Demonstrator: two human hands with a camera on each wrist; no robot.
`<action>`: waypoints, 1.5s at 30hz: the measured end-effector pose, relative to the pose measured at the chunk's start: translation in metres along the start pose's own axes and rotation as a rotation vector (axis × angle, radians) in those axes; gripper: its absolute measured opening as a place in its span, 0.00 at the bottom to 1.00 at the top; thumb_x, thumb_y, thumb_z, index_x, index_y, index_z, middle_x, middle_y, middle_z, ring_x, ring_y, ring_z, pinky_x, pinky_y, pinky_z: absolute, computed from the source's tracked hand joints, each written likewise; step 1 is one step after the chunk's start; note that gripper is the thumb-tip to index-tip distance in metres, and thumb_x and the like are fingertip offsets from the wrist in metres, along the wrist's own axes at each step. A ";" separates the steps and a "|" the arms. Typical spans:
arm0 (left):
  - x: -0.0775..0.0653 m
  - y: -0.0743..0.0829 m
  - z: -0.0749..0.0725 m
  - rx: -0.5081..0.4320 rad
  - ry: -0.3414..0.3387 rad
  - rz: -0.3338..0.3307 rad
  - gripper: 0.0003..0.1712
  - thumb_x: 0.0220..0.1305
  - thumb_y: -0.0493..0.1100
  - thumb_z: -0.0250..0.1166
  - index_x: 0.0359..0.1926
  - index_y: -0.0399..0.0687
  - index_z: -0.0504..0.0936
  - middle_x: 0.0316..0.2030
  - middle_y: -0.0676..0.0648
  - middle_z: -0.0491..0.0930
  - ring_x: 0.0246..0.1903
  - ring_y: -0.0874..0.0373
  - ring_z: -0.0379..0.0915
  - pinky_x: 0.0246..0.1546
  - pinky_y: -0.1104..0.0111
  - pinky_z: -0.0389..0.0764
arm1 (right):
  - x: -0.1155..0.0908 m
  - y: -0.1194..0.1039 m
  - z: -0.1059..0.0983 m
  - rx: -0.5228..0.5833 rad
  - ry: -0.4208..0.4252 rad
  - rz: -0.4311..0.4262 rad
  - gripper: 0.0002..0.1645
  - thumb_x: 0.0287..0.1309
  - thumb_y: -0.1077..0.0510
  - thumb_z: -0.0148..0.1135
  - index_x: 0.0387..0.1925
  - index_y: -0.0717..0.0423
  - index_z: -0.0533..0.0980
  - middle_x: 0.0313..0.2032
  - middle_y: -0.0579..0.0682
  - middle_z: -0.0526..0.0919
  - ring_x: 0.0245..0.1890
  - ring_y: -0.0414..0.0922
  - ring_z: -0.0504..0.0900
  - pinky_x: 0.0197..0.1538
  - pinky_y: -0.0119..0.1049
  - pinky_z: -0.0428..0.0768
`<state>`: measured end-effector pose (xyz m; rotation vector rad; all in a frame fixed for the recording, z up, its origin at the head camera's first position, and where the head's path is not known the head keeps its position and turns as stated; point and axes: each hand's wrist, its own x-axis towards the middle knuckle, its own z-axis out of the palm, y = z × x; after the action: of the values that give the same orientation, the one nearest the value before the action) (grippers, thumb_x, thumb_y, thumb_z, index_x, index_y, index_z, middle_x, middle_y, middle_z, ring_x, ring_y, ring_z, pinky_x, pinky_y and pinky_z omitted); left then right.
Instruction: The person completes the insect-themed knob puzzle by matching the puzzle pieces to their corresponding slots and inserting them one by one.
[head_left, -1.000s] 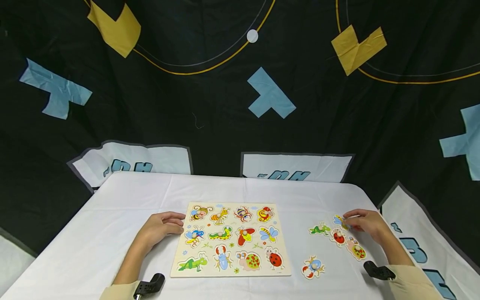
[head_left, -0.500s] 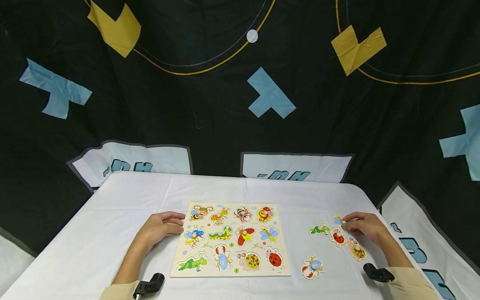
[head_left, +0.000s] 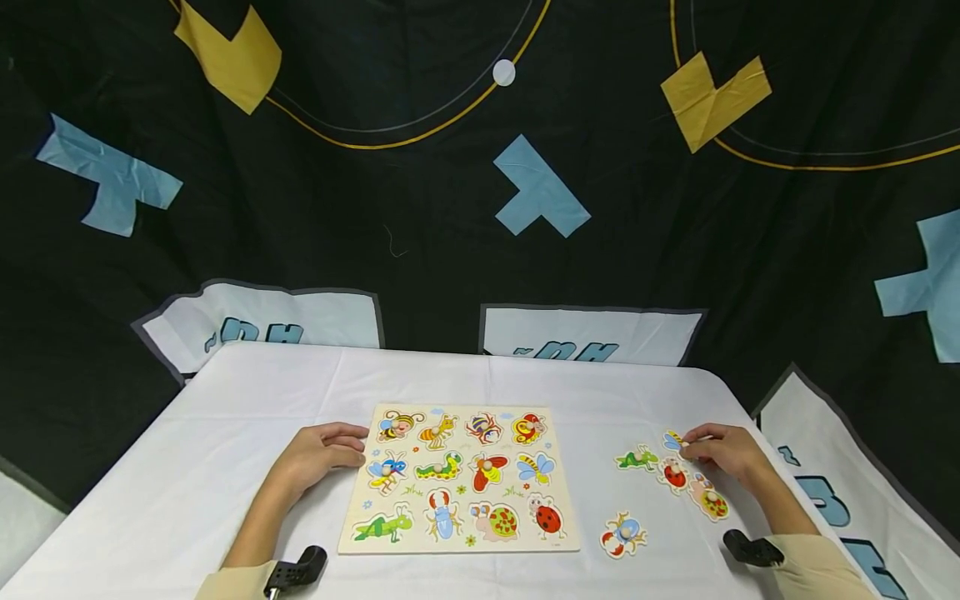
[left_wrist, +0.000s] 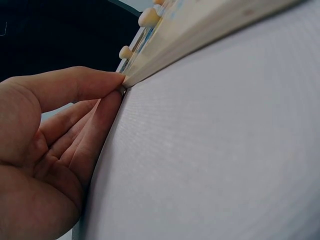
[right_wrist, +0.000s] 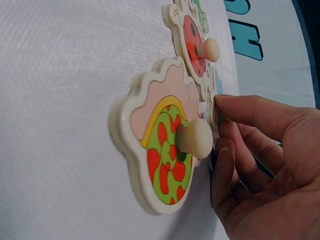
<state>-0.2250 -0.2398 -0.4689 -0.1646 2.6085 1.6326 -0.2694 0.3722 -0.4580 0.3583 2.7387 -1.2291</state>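
A wooden peg puzzle board [head_left: 411, 542] with painted insects lies flat on the white table. My left hand [head_left: 318, 458] rests at its left edge; in the left wrist view the fingertips [left_wrist: 116, 82] touch that edge. At the right, my right hand [head_left: 731, 454] pinches a dragonfly puzzle piece [head_left: 672, 441] with blue wings; the fingers hide part of it. Around that hand lie a green grasshopper piece [head_left: 637, 457], a red ladybug piece [head_left: 674, 475] and a snail piece [right_wrist: 165, 145] with a wooden knob. Nearer the front edge sits a blue beetle piece [head_left: 623, 534].
White cloth covers the table [head_left: 420, 375]. Small cameras sit at the left wrist [head_left: 296, 572] and the right wrist [head_left: 753, 549]. Behind hangs a black curtain [head_left: 420, 225] with blue and yellow patches, and white lettered sheets [head_left: 592, 333] hang along the table's edge.
My right hand has shifted very slightly left at the dragonfly piece, and its fingers have drawn in on it. The left hand stays at the board's edge.
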 end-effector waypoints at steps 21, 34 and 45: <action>0.001 0.001 0.000 0.002 0.002 -0.017 0.29 0.43 0.40 0.75 0.51 0.43 0.81 0.35 0.49 0.85 0.37 0.60 0.79 0.41 0.70 0.73 | -0.001 -0.006 -0.002 -0.031 0.003 -0.030 0.16 0.48 0.54 0.69 0.38 0.60 0.82 0.37 0.55 0.83 0.34 0.48 0.75 0.33 0.35 0.74; 0.001 -0.001 0.000 0.016 0.003 -0.001 0.29 0.44 0.40 0.74 0.51 0.43 0.81 0.36 0.49 0.85 0.36 0.60 0.80 0.43 0.69 0.72 | -0.001 -0.020 -0.004 -0.059 0.001 -0.058 0.18 0.49 0.53 0.70 0.39 0.60 0.81 0.38 0.55 0.82 0.35 0.48 0.74 0.34 0.36 0.74; 0.001 0.000 0.001 0.014 0.007 -0.012 0.29 0.43 0.40 0.75 0.51 0.43 0.81 0.35 0.49 0.85 0.36 0.60 0.79 0.41 0.70 0.73 | -0.005 -0.036 0.008 -0.083 -0.011 -0.082 0.17 0.49 0.54 0.69 0.40 0.60 0.81 0.37 0.56 0.81 0.34 0.49 0.73 0.34 0.38 0.73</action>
<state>-0.2257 -0.2392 -0.4694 -0.1851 2.6183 1.6131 -0.2743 0.3421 -0.4360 0.2328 2.8102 -1.1277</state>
